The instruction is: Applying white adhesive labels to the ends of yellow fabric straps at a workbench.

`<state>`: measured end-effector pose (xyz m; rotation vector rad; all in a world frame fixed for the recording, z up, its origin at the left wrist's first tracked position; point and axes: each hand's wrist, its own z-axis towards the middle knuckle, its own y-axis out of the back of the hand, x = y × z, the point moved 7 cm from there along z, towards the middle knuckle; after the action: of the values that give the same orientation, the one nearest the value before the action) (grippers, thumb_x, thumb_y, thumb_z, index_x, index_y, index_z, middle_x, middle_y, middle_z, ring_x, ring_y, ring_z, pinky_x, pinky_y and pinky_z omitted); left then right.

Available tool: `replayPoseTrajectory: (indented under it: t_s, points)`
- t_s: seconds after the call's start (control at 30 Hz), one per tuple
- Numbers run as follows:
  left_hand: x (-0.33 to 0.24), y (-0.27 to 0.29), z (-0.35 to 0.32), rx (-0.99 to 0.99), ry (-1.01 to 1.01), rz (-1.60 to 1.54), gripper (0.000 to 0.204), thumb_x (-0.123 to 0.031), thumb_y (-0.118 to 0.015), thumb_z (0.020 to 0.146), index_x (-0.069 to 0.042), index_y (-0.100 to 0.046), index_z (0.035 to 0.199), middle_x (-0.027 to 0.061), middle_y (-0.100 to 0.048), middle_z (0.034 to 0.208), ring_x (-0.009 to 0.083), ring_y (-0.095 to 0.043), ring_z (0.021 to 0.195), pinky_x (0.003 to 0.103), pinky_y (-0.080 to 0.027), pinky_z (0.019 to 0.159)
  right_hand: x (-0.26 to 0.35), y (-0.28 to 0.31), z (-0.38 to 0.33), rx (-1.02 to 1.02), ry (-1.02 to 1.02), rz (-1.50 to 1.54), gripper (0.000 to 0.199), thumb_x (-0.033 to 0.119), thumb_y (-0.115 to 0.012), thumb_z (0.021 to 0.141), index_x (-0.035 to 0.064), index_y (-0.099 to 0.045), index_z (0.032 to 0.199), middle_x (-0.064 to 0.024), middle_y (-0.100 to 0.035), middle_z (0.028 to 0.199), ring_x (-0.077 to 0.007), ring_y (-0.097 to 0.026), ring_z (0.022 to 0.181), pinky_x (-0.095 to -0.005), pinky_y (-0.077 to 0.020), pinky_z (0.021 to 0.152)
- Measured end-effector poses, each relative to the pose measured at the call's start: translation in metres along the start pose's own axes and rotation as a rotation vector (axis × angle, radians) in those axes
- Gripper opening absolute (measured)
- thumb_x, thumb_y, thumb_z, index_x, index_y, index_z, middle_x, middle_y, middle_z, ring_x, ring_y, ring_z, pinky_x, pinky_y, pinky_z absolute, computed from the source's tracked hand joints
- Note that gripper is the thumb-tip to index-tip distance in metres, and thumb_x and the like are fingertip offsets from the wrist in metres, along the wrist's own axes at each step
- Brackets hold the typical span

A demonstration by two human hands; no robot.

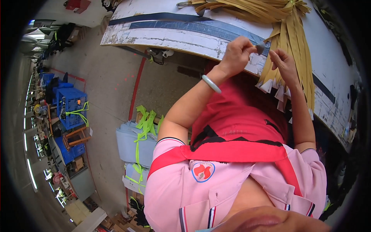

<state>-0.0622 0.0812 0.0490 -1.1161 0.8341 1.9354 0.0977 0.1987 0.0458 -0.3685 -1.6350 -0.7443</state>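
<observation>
At the near edge of the worn white tabletop (162,36), a bundle of tan strips (288,42) hangs over the rim, tied together with a green cord higher up and ending in small pale tags (279,92). The left hand (236,54) has its grip closed, thumb and fingers pinching a small dark grey piece (260,47) right beside the strips; the right hand (285,63) has its fingers curled into the hanging strips near their lower ends, closed on a few of them. These strips look light, thin and limp, likely to slide and fan apart, so they would handle best pinched flat close to the tagged ends, one or two at once. By its look, the grey piece is small and firm, a fingertip hold. A pale bangle (211,83) sits on the left wrist.
</observation>
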Motion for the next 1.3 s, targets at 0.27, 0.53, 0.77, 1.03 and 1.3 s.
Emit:
replayPoseTrajectory:
  t_s: [0.27,0.53,0.77,1.03,1.3]
  points:
    - [0.043,0.167,0.048,-0.481,0.227,-0.153,0.02,-0.004,-0.058,0.098,0.001,-0.06,0.117,0.0112,-0.064,0.105,0.0191,-0.07,0.085,0.028,-0.061,0.069,0.009,0.048,-0.044,-0.113,0.025,-0.115,0.035,0.038,-0.066,0.096,0.0046,-0.064,0.085,0.0045,-0.052,0.07,-0.0038,-0.051,0.061,-0.0209,-0.0434,0.056]
    - [0.042,0.021,-0.016,0.034,0.332,-0.068,0.009,-0.002,-0.062,0.095,0.0,-0.069,0.101,0.0044,-0.068,0.092,0.0121,-0.066,0.075,0.024,-0.053,0.067,-0.014,0.103,-0.06,-0.265,0.006,-0.301,0.032,0.035,-0.065,0.097,0.0038,-0.066,0.092,0.0041,-0.055,0.075,-0.0031,-0.051,0.063,-0.02,-0.0435,0.058]
    - [0.004,-0.058,-0.057,0.385,0.211,0.069,0.009,-0.002,-0.067,0.088,-0.001,-0.068,0.097,0.013,-0.068,0.089,0.0226,-0.066,0.073,0.031,-0.052,0.068,0.003,0.064,-0.065,-0.116,0.055,-0.445,0.024,0.026,-0.067,0.096,0.002,-0.065,0.094,0.0003,-0.055,0.077,-0.0072,-0.051,0.069,-0.0236,-0.0434,0.062]
    - [0.01,-0.058,-0.083,0.429,0.279,0.097,0.011,-0.003,-0.068,0.087,0.001,-0.068,0.097,0.0165,-0.068,0.085,0.0268,-0.067,0.077,0.033,-0.052,0.071,0.005,-0.031,-0.081,0.24,0.386,-0.829,0.013,0.019,-0.069,0.085,0.0091,-0.064,0.092,-0.0087,-0.058,0.098,-0.029,-0.056,0.102,-0.0408,-0.0446,0.088]
    - [-0.013,-0.059,-0.061,0.339,0.279,-0.297,0.012,0.004,-0.067,0.088,0.001,-0.068,0.1,0.0056,-0.063,0.101,0.0125,-0.065,0.08,0.025,-0.053,0.072,0.026,-0.012,-0.067,0.275,0.25,-0.404,0.009,0.01,-0.065,0.089,0.0049,-0.057,0.092,-0.0064,-0.058,0.086,-0.0208,-0.059,0.08,-0.0307,-0.0475,0.073]
